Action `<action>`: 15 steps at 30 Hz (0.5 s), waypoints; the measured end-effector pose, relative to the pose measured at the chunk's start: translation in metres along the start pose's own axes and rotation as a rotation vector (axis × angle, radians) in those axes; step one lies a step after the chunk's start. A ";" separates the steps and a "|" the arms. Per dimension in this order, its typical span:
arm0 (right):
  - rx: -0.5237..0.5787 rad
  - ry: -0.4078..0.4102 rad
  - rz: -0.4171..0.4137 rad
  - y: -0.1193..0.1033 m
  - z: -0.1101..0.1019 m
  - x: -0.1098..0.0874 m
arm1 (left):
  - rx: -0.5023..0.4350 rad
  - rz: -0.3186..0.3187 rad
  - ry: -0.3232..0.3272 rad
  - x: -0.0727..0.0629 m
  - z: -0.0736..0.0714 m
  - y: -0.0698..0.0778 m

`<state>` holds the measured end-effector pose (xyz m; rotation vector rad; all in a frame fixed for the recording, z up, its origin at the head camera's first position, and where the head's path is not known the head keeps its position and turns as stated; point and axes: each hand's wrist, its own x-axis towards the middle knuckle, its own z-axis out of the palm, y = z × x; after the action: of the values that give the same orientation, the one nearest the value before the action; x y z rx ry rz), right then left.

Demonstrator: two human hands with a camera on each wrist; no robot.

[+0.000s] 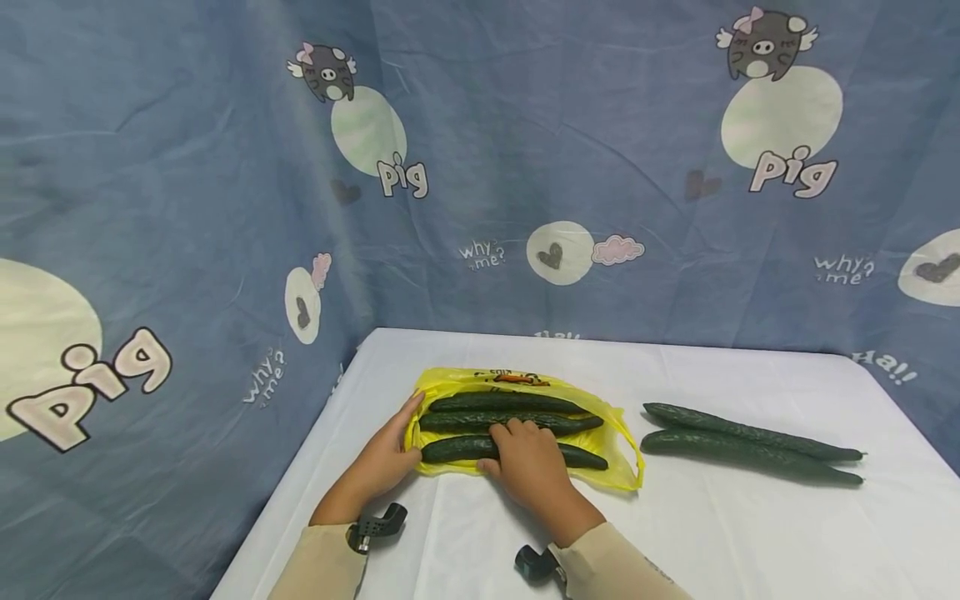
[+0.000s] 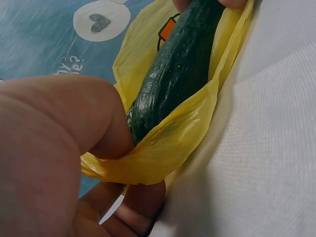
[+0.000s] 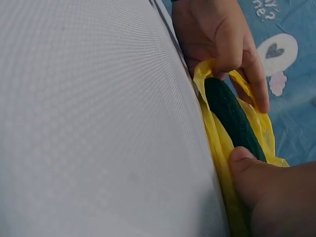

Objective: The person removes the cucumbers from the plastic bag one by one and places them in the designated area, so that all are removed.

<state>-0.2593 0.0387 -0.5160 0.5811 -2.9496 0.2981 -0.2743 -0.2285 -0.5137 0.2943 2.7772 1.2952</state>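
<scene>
A yellow plastic bag [image 1: 624, 471] lies on its side with its open side up. Three dark green cucumbers rest in it: a far one [image 1: 502, 402], a middle one [image 1: 465, 422] and a near one [image 1: 452, 449]. At the bag's left end, my left hand [image 1: 384, 460] pinches the bag's rim [image 2: 163, 158] between thumb and fingers, beside the cucumber's tip [image 2: 148, 106]. My right hand [image 1: 531, 465] grips the near cucumber [image 3: 229, 108] around its middle, thumb on the near side and fingers over the top. Its palm hides part of that cucumber.
Two more cucumbers, an upper one [image 1: 742, 429] and a lower one [image 1: 735, 454], lie side by side on the white-covered table [image 1: 750, 533], right of the bag. A blue printed curtain [image 1: 487, 167] hangs behind and to the left. Dark wrist cameras sit at both cuffs.
</scene>
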 end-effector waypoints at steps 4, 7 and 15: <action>-0.005 0.011 0.013 0.001 0.002 0.000 | 0.000 -0.001 -0.008 0.000 0.001 0.000; 0.001 0.026 0.026 0.001 0.002 0.000 | 0.005 0.002 -0.012 0.000 0.001 0.000; 0.033 0.027 0.048 0.003 -0.001 0.000 | 0.016 0.004 -0.010 0.001 0.001 -0.002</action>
<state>-0.2609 0.0417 -0.5158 0.5065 -2.9408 0.3575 -0.2751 -0.2286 -0.5158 0.3061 2.7813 1.2689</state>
